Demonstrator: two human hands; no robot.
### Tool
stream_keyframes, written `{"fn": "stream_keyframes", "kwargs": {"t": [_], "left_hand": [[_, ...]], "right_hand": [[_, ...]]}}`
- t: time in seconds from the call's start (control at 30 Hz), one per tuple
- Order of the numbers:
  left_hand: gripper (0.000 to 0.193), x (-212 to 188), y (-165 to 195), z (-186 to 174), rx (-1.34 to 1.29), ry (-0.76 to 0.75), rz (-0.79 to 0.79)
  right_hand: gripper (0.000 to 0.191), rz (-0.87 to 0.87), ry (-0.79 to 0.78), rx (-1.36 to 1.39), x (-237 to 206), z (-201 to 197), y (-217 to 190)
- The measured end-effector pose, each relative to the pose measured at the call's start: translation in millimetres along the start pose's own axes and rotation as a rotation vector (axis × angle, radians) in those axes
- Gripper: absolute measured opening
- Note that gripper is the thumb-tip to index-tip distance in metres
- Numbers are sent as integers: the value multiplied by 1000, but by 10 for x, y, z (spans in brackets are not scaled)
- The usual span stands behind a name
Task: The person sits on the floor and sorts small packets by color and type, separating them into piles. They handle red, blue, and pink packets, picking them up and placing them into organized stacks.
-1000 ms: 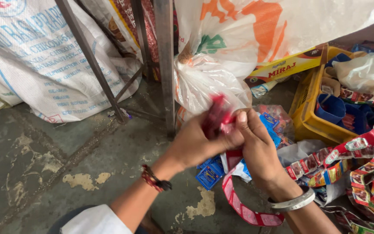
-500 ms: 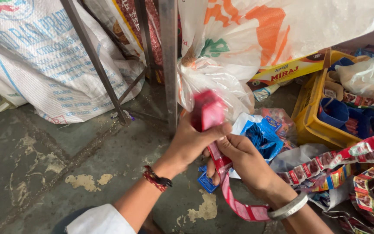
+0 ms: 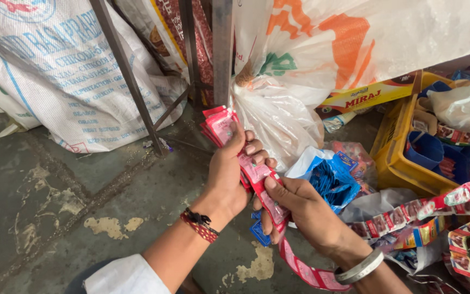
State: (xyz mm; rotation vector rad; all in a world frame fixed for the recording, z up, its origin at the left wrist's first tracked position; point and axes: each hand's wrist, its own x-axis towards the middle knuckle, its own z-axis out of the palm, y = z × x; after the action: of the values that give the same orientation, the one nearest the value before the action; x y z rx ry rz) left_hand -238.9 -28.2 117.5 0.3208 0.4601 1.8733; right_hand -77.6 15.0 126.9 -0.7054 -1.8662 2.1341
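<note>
Currently your left hand point(image 3: 229, 174) is closed on a folded bundle of a red sachet strip point(image 3: 221, 125), thumb and fingers point(image 3: 254, 149) clamped around it, with the folded top standing clear above the fist. Your right hand point(image 3: 305, 212) sits just below and to the right, thumb and forefinger pinched on the same strip where it leaves the bundle.

The strip's long axis runs diagonally, from the upper left at the bundle, down between your two hands, to the lower right. Its free tail point(image 3: 311, 272) hangs past your right wrist, near the silver bangle point(image 3: 360, 267), and curls toward the floor. Your right hand is the nearer one to that loose length; your left is the nearer one to the stacked folds.

Surroundings noted: a concrete floor point(image 3: 55, 207) with worn patches; blue sachets point(image 3: 330, 179) in an opened wrapper just right of your hands; a yellow plastic crate point(image 3: 390, 163) farther right; more red and multicoloured sachet strips point(image 3: 441, 218) draped at the near right; a white carrier bag point(image 3: 278, 120) hanging behind the bundle; woven sacks point(image 3: 50, 76) at the far left; metal frame legs point(image 3: 131, 87) between them.

A red thread band point(image 3: 199, 226) sits on your left wrist.
</note>
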Motion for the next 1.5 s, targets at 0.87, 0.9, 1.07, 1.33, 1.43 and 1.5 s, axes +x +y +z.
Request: {"fn": "stream_keyframes", "kwargs": {"t": [0.87, 0.9, 1.07, 1.33, 1.43, 1.5], "left_hand": [[37, 156, 601, -275, 526, 85, 430], [25, 167, 505, -283, 601, 110, 345], [29, -59, -121, -144, 917, -244, 55], [52, 39, 188, -18, 447, 62, 208], [51, 6, 220, -72, 506, -40, 163], [50, -44, 125, -73, 709, -178, 200]], "right_hand": [[40, -356, 282, -19, -190, 101, -227], [38, -347, 305, 12, -168, 99, -234], [25, -352, 329, 73, -58, 40, -248], [46, 70, 50, -105, -100, -134, -250], [46, 60, 72, -88, -76, -74, -192], [47, 25, 72, -41, -62, -40, -143]]}}
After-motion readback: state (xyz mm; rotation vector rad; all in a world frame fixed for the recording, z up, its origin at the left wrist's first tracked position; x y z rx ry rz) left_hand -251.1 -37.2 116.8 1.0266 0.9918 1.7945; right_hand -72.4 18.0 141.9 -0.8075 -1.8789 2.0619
